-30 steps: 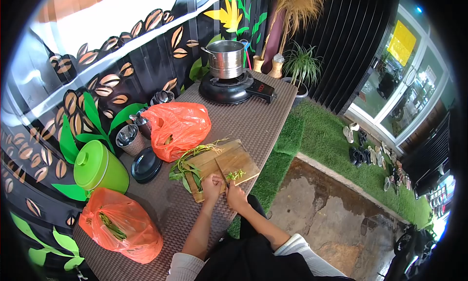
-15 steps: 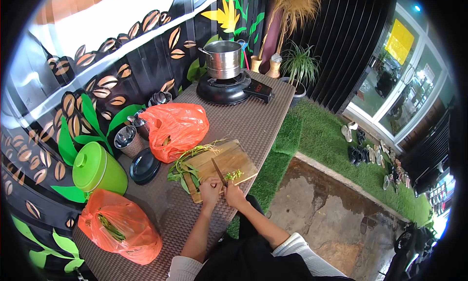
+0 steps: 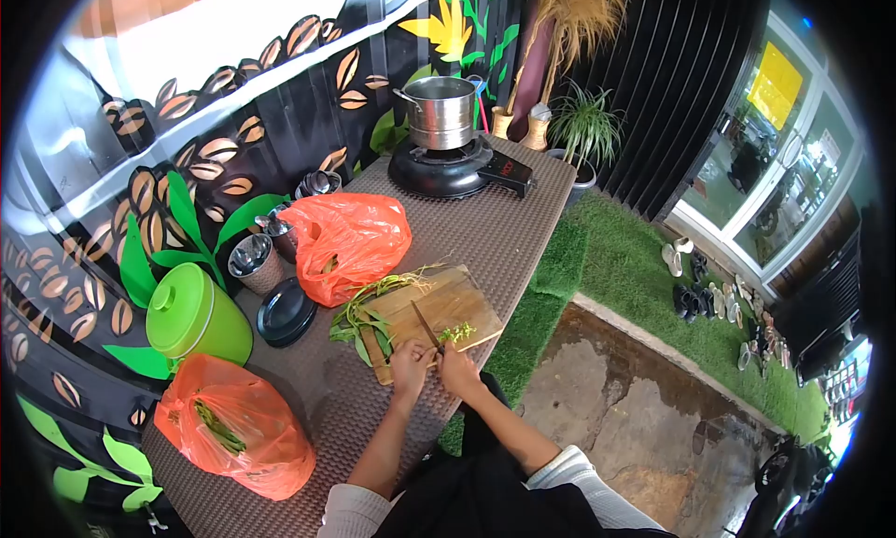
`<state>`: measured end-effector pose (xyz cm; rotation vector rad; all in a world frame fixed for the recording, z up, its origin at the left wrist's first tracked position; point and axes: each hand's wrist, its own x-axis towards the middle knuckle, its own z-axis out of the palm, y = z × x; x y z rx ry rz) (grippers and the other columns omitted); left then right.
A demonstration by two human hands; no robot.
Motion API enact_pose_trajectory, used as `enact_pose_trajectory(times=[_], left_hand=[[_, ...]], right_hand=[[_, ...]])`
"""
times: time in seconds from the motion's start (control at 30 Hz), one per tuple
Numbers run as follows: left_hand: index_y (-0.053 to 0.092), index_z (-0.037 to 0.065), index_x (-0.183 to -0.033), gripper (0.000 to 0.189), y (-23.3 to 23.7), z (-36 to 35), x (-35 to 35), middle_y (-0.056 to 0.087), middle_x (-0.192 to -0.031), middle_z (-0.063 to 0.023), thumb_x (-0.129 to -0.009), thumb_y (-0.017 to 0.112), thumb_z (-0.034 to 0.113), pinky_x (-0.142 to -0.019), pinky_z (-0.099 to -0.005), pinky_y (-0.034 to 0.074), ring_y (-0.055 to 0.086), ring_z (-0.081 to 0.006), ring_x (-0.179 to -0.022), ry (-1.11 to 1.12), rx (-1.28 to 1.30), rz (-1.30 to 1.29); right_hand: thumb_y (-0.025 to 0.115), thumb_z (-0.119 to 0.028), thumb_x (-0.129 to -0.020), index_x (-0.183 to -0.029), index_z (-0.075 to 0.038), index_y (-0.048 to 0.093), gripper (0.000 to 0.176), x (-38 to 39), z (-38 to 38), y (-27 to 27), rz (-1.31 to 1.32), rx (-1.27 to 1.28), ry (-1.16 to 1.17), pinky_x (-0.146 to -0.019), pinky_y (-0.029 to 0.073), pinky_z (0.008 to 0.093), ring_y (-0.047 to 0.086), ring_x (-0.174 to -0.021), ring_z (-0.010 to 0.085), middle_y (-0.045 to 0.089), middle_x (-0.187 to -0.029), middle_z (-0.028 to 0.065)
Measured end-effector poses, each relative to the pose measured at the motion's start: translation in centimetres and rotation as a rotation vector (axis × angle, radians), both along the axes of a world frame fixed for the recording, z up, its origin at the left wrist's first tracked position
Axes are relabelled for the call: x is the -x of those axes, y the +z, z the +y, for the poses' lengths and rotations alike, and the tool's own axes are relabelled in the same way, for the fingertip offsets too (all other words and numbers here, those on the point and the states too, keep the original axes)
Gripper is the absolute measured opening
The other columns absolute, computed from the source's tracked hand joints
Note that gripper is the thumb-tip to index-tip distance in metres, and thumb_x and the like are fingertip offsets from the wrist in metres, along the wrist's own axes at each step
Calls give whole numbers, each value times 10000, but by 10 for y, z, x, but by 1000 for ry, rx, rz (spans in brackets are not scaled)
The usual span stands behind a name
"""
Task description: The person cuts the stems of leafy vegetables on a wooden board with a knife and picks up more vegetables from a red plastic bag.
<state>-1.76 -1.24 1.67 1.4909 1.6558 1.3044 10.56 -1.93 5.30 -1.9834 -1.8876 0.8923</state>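
Note:
A knife (image 3: pixel 427 323) is held in my right hand (image 3: pixel 458 369), its blade pointing up and left over the wooden cutting board (image 3: pixel 448 300). Beside it, at the board's near edge, my left hand (image 3: pixel 411 363) has its fingers closed; what they pinch is too small to make out. Chopped green pieces (image 3: pixel 457 333) lie on the board to the right of the blade. Long leafy stems (image 3: pixel 359 319) spread over the board's left edge and onto the table.
On the table (image 3: pixel 345 398) stand an orange bag (image 3: pixel 350 239), another orange bag (image 3: pixel 243 435) with greens, a green container (image 3: pixel 201 319), black lids (image 3: pixel 286 312), a cutlery cup (image 3: pixel 256 263), and a steel pot (image 3: pixel 440 113) on a black stove (image 3: pixel 439 172).
The view has shifted slightly, so the table and its things appear a little further right. Both hands remain close together by the board's near edge, the knife still in my right hand.

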Motion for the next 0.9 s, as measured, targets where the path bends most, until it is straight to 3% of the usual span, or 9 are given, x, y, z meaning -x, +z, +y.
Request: enact_pose_trajectory(times=[0.17,0.23,0.33,0.4,0.43,0.53,0.63,0.7,0.9], left_hand=[[654,10,-872,110,11,-22,2,660,-909,-118,-767,676,37,-772,-345,490,614,-262,-865,-200,-281,165],[656,8,-898,136,14,-28,7,655,-960,-105,-763,661,25,-843,-371,469,590,-282,-959,-185,-246,75],[667,49,-902,152,23,-29,27,658,-934,-78,-751,682,65,-847,-384,445,581,-266,-947,-18,-352,209],[669,53,-874,174,44,-35,41,657,-873,-49,-714,730,84,-780,-340,455,591,-244,-887,212,-241,577],[669,53,-874,174,49,-38,47,657,-873,-49,-714,730,84,-780,-340,455,591,-244,-887,217,-242,578],[669,59,-841,197,43,-43,63,646,-811,-37,-678,766,109,-704,-315,457,581,-207,-787,160,3,553],[683,91,-878,234,2,-46,69,619,-753,-36,-680,779,169,-762,-355,409,548,-197,-758,97,93,234],[679,44,-843,177,1,-47,59,586,-685,-50,-707,763,122,-684,-325,436,534,-180,-706,199,111,-55],[642,-15,-814,105,7,-43,46,607,-683,-74,-755,702,47,-628,-285,463,542,-151,-636,258,-82,-19]], right_hand=[[465,-309,-921,-1082,-13,417,341,-9,-1,-5,-1,-91,-3,-740,482,546,606,-839,463,616,-871,293],[466,-311,-921,-1081,-8,416,346,-10,0,-6,-24,-53,-15,-746,482,545,607,-842,461,617,-880,292],[464,-313,-922,-1078,-4,418,349,-9,-1,-6,-30,-68,-16,-750,484,545,607,-849,459,619,-891,290],[463,-314,-922,-1080,-2,415,353,-10,-2,-3,-30,-57,-11,-750,484,545,607,-852,460,617,-894,294],[462,-316,-923,-1083,-1,413,357,-9,-2,-1,-30,-42,-8,-750,485,545,606,-855,461,616,-897,298],[458,-320,-924,-1086,-2,408,361,-8,-2,-6,-48,-74,-10,-747,486,547,605,-848,467,612,-890,305],[453,-326,-925,-1086,-2,405,365,-9,-1,-9,-31,-67,8,-744,487,548,606,-836,471,610,-883,306],[453,-327,-925,-1085,-2,406,365,-9,-2,-12,-39,-90,7,-744,487,548,607,-835,471,611,-883,302],[454,-328,-924,-1080,-4,412,362,-9,-4,-8,-58,-100,12,-743,487,547,610,-838,466,613,-885,299]])
